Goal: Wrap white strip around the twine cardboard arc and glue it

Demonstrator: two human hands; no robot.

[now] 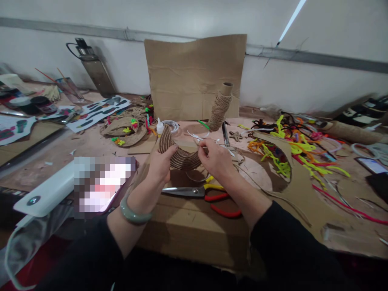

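A curved piece covered in rows of brown twine [183, 158] is held up at the middle of the view. My left hand [162, 163] grips its left end, thumb on the front face. At its right end my right hand [214, 157] is closed, with thumb and fingertips pinched together; twine seems to be between them, though the fingertips hide it. A loose strand of twine [281, 197] runs to the right past my right forearm. Below the hands lie scissors [197, 192] with red and yellow handles. A twine spool [221, 107] stands behind them, slightly tilted.
Behind stands a cardboard sheet [194, 76]. A phone [106, 186] and white device [50, 188] are at left, with a bottle [95, 72] farther back. Colourful pipe cleaners [298, 145] are heaped at right. A small glue bottle [159, 127] stands behind the twine piece.
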